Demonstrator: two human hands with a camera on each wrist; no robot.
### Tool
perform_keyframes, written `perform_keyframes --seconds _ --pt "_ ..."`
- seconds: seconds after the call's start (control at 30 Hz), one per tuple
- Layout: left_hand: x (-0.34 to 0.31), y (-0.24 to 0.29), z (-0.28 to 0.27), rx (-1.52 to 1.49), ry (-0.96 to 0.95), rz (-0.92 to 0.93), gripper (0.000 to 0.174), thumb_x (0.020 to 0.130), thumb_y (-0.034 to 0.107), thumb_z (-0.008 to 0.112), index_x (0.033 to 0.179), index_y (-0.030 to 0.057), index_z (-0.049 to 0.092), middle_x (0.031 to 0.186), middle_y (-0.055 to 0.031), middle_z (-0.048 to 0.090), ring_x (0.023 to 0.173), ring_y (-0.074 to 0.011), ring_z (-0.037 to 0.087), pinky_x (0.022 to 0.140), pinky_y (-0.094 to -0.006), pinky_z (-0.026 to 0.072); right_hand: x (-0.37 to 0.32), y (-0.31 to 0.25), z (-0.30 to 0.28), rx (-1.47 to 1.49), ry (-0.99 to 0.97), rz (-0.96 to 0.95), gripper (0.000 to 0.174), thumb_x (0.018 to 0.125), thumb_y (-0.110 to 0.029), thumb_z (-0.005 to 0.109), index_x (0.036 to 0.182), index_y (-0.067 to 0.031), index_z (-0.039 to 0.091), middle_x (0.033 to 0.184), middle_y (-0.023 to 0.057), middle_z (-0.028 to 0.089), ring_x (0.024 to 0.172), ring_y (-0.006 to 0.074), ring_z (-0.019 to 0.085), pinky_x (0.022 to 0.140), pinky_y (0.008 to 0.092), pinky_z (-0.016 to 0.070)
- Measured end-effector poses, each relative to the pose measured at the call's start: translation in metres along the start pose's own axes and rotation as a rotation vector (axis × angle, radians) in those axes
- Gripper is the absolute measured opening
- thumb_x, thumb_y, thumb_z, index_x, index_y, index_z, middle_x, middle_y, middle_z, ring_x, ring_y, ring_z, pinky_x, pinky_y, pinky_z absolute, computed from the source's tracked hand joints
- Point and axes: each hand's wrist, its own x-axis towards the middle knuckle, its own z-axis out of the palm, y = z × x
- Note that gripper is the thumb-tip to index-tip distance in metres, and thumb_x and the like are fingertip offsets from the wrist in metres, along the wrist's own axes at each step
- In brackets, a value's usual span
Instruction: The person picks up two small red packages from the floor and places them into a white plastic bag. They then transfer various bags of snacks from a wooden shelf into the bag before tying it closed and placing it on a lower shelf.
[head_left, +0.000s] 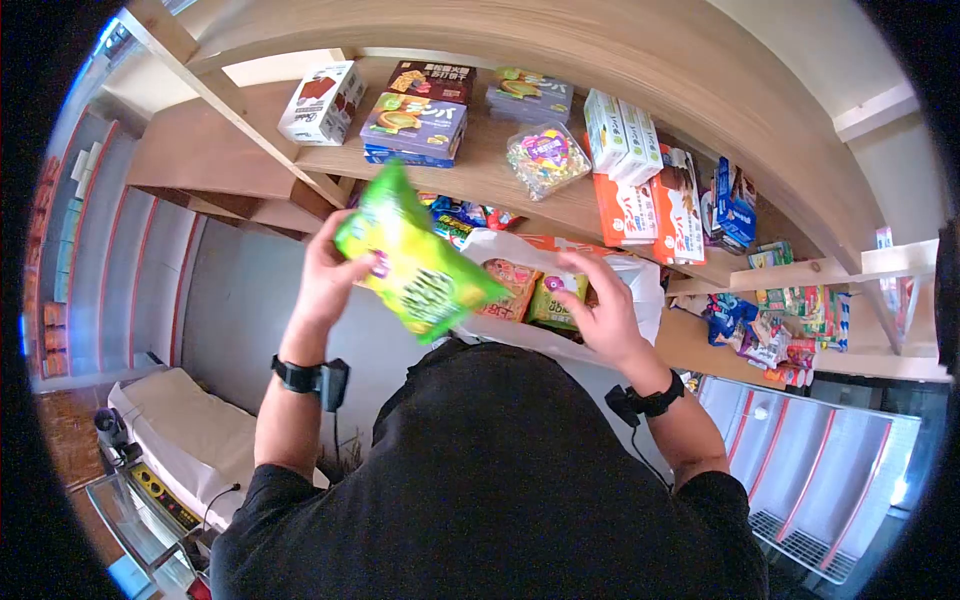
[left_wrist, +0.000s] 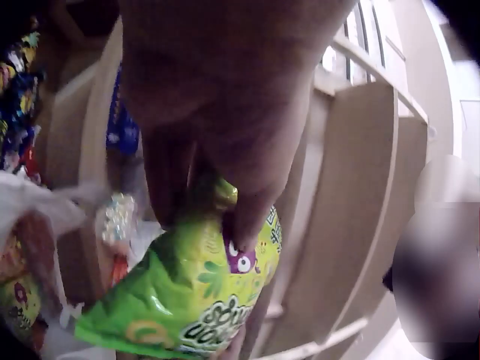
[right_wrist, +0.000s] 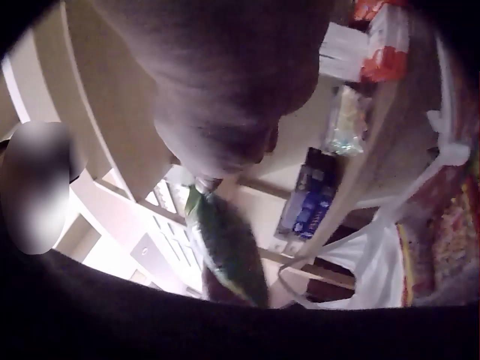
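Note:
A green and yellow snack bag (head_left: 425,265), with a purple cartoon figure and dark lettering, hangs tilted in front of the shelf. My left hand (head_left: 328,268) pinches it near one side, thumb on the printed face; the left wrist view also shows the bag (left_wrist: 180,289) under the fingers. Over the right part of a white plastic bag (head_left: 643,285) is my right hand (head_left: 608,315), fingers spread and holding nothing. Inside the plastic bag lie an orange-red snack pack (head_left: 508,288) and a yellow-green snack pack (head_left: 552,303), the latter partly behind the right fingers.
On the wooden shelf (head_left: 475,175) stand purple boxes (head_left: 413,125), a white box (head_left: 322,103), a clear tub of sweets (head_left: 547,158) and red-and-white boxes (head_left: 627,212). Several small snack packs (head_left: 765,330) lie on the lower shelf at right. A wire rack (head_left: 800,545) stands below them.

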Motion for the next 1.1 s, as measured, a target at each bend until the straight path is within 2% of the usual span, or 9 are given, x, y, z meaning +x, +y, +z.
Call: perform_keyframes --seconds 0.17,0.3,0.43,0.53,0.67,0.8,0.83,0.93,1.1 --pt "-0.022 -0.058 -0.094 -0.146 0.362 -0.496 0.052 0.095 0.024 0.074 0.133 -0.0037 0.052 0.123 -0.0124 0.066 0.104 -0.0226 0.070 0.091 -0.0346 0.0580 -0.041 0.116 0.019 -0.358 -0.620 0.730 0.048 0.088 -0.033 0.077 0.118 0.0035 0.067 0.104 0.0218 0.073 0.098 0.0350 0.072 0.088 0.0451 0.0549" --pt "-0.011 -0.128 -0.106 -0.351 0.460 -0.486 0.047 0.099 0.025 0.069 0.129 -0.0072 0.053 0.124 -0.0167 0.065 0.108 -0.0265 0.069 0.093 -0.0355 0.0581 -0.063 0.183 0.044 -0.612 -0.497 0.734 0.063 0.081 -0.045 0.080 0.123 -0.0007 0.065 0.120 0.0250 0.069 0.115 0.0372 0.066 0.098 0.0458 0.0514" --pt "0.028 -0.168 -0.084 -0.242 0.277 -0.536 0.060 0.095 0.024 0.073 0.136 -0.0098 0.047 0.117 -0.0175 0.065 0.108 -0.0272 0.068 0.092 -0.0334 0.0576 -0.043 0.171 0.045 -0.442 -0.372 0.848 0.067 0.081 -0.043 0.082 0.130 -0.0021 0.063 0.128 0.0224 0.067 0.124 0.0332 0.062 0.103 0.0406 0.0483" --pt "0.030 -0.196 -0.066 0.068 0.304 -0.485 0.069 0.090 0.031 0.078 0.138 -0.0081 0.048 0.116 -0.0171 0.065 0.110 -0.0242 0.066 0.090 -0.0332 0.0556 -0.075 0.247 0.061 -0.034 -0.315 0.762 0.064 0.078 -0.047 0.082 0.129 -0.0116 0.066 0.123 0.0222 0.069 0.120 0.0352 0.063 0.100 0.0426 0.0499" --pt "0.020 -0.166 -0.053 0.521 0.321 -0.305 0.060 0.086 0.028 0.081 0.130 -0.0061 0.058 0.115 -0.0147 0.069 0.108 -0.0185 0.067 0.091 -0.0322 0.0538 -0.081 0.240 0.064 -0.104 -0.255 0.847 0.064 0.078 -0.046 0.082 0.125 -0.0047 0.067 0.120 0.0204 0.071 0.115 0.0341 0.067 0.096 0.0433 0.0514" --pt "0.005 -0.089 -0.020 0.473 0.258 -0.222 0.039 0.090 0.018 0.077 0.120 -0.0046 0.065 0.106 -0.0115 0.072 0.099 -0.0170 0.069 0.087 -0.0297 0.0545 -0.063 0.177 0.029 -0.212 -0.250 0.978 0.069 0.083 -0.054 0.078 0.120 0.0034 0.066 0.111 0.0249 0.071 0.105 0.0339 0.070 0.092 0.0419 0.0533" --pt "0.004 -0.086 -0.019 0.476 0.235 -0.160 0.035 0.091 0.016 0.075 0.118 -0.0041 0.065 0.103 -0.0105 0.073 0.097 -0.0170 0.070 0.086 -0.0296 0.0549 -0.055 0.151 0.014 0.008 -0.249 1.035 0.058 0.093 -0.047 0.071 0.123 0.0021 0.067 0.111 0.0132 0.073 0.096 0.0209 0.069 0.086 0.0373 0.0543" --pt "0.000 -0.064 0.006 0.470 0.147 -0.006 0.026 0.092 0.013 0.075 0.112 -0.0024 0.067 0.099 -0.0078 0.073 0.093 -0.0148 0.070 0.083 -0.0299 0.0559 -0.051 0.131 -0.016 0.397 -0.289 0.941 0.049 0.098 -0.038 0.068 0.125 0.0023 0.065 0.110 0.0078 0.072 0.094 0.0132 0.067 0.084 0.0320 0.0548" --pt "-0.005 -0.006 0.073 0.548 -0.280 -0.136 0.044 0.088 0.022 0.080 0.121 -0.0014 0.063 0.110 -0.0085 0.072 0.098 -0.0139 0.068 0.088 -0.0315 0.0549 -0.019 0.067 -0.032 0.730 -0.456 0.793 0.051 0.099 -0.030 0.069 0.134 0.0041 0.057 0.121 0.0050 0.067 0.104 0.0112 0.063 0.092 0.0302 0.0528"
